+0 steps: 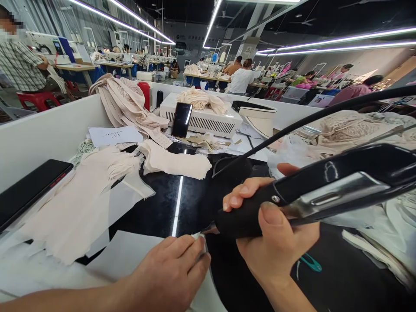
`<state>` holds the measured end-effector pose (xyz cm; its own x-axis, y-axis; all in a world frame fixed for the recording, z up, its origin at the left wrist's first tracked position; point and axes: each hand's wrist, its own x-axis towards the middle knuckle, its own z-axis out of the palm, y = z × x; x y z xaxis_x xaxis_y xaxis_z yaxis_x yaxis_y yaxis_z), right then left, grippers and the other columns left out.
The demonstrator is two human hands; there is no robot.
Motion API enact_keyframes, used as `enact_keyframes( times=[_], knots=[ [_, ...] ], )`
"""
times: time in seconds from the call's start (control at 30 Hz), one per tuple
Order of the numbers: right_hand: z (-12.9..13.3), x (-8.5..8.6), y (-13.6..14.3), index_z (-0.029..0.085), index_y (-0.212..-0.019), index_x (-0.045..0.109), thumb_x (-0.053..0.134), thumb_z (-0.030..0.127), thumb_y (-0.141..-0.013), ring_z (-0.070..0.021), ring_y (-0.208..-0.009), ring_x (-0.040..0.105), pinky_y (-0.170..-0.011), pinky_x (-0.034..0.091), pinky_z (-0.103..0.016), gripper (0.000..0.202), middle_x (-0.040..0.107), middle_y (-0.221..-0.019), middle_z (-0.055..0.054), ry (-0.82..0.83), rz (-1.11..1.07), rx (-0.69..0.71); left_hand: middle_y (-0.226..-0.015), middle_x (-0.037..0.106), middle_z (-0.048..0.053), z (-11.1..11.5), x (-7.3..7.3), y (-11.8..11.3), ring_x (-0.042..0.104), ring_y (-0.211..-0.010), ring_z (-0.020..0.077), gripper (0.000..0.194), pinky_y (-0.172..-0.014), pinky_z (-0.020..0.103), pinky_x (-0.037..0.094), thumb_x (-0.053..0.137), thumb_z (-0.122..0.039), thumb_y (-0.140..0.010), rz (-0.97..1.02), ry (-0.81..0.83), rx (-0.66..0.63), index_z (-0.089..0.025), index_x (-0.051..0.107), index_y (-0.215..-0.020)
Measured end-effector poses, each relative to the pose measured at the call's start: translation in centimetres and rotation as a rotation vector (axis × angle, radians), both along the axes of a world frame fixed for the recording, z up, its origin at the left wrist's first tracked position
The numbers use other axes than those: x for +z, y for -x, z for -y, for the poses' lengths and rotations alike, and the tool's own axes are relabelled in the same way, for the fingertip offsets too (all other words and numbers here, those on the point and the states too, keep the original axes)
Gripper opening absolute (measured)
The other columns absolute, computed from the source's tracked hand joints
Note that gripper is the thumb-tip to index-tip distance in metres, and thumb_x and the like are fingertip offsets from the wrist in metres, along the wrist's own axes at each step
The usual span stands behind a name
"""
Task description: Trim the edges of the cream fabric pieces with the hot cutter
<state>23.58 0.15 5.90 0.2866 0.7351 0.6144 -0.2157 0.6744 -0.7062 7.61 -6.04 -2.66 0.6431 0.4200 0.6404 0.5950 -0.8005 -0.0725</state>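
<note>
With twelve at the top of the view: two hands, the left hand at seven and the right hand between four and five. One tool at three. One phone at eleven, one vented box at twelve. Two spools between ten and eleven: one red spool, one black spool. One printed sheet between nine and ten. One teal clip between four and five. Background people are too small to count surely.
</note>
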Motion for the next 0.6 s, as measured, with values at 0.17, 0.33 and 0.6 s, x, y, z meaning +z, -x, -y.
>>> enact_keyframes(
  times=[0.17, 0.33, 0.6],
  knots=[
    [0.2, -0.2, 0.3, 0.031, -0.124, 0.068, 0.091, 0.038, -0.087, -0.0166, -0.058, 0.067, -0.049, 0.060, -0.030, 0.045, 0.071, -0.081, 0.005, -0.015, -0.012, 0.042, -0.113, 0.081, 0.012, -0.1, 0.0, -0.2, 0.074, -0.093, 0.0211, 0.021, -0.069, 0.031, 0.057, 0.051, -0.009, -0.109, 0.017, -0.018, 0.005, -0.008, 0.070, -0.117],
    [0.3, -0.5, 0.5, 0.031, -0.123, 0.070, 0.091, 0.033, -0.087, -0.0165, -0.057, 0.065, -0.050, 0.059, -0.032, 0.042, 0.072, -0.079, 0.004, 0.000, -0.007, 0.034, -0.114, 0.082, 0.011, 0.0, 0.1, -0.2, 0.075, -0.093, 0.0217, 0.023, -0.068, 0.032, 0.056, 0.047, -0.009, -0.110, -0.008, -0.009, 0.013, -0.009, 0.070, -0.117],
    [0.6, 1.0, -0.2, 0.033, -0.117, 0.074, 0.095, 0.035, -0.082, -0.0152, -0.057, 0.066, -0.051, 0.060, -0.030, 0.041, 0.073, -0.079, 0.006, 0.008, -0.014, 0.004, -0.130, 0.079, 0.008, -0.1, 1.0, 0.6, 0.074, -0.106, 0.0211, 0.022, -0.077, 0.031, 0.056, 0.053, -0.011, -0.111, -0.067, 0.072, 0.023, -0.011, 0.070, -0.125]
  ],
)
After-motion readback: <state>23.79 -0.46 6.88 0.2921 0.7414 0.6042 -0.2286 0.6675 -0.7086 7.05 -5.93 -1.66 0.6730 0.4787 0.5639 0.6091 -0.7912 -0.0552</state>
